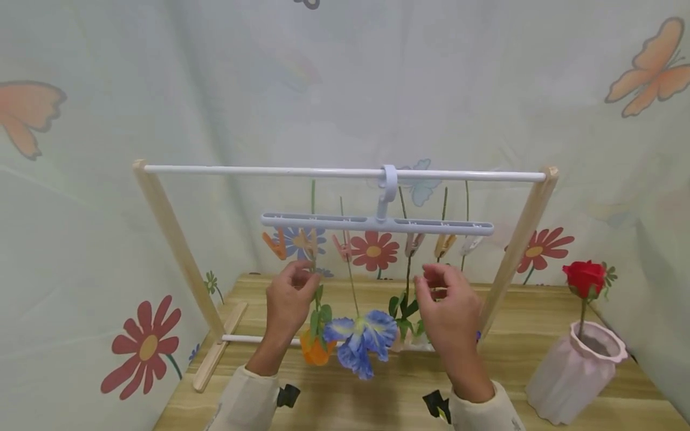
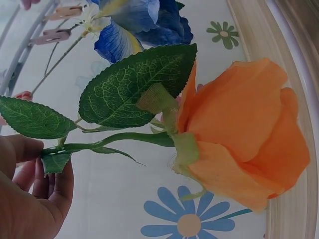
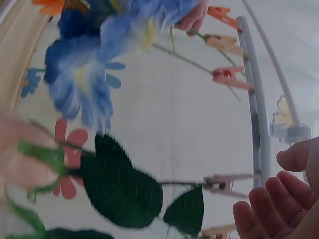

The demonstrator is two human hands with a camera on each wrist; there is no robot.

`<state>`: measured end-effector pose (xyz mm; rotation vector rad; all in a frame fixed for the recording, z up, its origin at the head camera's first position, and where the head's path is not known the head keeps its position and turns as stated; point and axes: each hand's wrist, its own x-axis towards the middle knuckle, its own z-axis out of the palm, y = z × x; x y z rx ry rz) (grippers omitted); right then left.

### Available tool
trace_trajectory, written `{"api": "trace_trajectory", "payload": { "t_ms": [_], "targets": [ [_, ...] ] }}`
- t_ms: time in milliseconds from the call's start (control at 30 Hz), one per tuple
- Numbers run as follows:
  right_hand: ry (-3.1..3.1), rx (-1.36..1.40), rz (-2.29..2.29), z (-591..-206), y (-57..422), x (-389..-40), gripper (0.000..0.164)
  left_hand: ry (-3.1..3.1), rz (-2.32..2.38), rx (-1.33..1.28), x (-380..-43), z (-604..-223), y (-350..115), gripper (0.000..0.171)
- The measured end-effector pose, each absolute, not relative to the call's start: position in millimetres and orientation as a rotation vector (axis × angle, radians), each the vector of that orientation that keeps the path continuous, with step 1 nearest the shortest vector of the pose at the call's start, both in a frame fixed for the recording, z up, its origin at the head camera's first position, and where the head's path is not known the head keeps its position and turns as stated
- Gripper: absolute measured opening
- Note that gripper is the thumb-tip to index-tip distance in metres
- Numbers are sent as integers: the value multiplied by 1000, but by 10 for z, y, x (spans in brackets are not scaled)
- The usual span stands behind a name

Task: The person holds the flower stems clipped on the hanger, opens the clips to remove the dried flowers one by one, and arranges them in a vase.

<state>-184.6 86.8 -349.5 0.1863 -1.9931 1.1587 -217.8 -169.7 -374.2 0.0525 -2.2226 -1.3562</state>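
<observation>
My left hand (image 1: 291, 296) pinches the green stem of an orange rose (image 2: 239, 134), which hangs head down from a beige clothespin (image 1: 310, 242) on the grey hanger (image 1: 323, 222). A blue flower (image 1: 361, 341) hangs beside it from a pink clothespin (image 1: 342, 246). My right hand (image 1: 447, 299) is raised in front of the hanger's right half, fingers loosely bent and holding nothing. Close to it, a pale pink rose (image 3: 27, 159) with dark leaves hangs from a mauve clothespin (image 3: 232, 184). The orange clothespin (image 1: 276, 244) at the left end has no flower in it.
The hanger hooks over the white top rod (image 1: 259, 171) of a wooden rack, whose posts (image 1: 180, 245) stand on either side. On the right of the wood-grain table (image 1: 496, 389) stands a pink vase (image 1: 571, 377) with a red rose (image 1: 584, 278). Patterned fabric surrounds the table.
</observation>
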Motion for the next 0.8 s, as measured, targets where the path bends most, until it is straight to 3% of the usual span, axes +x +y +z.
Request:
{"api": "trace_trajectory", "payload": {
  "t_ms": [533,800],
  "targets": [
    [-1976,388,1363,-3246,-31,-1955,19,-2237,-1343,70,-2163,-3711,-1677,24],
    [-2112,428,1450,-3200,-410,-2018,34,-2240,-1312,72,-2172,-3724,-1696,23]
  ]
}}
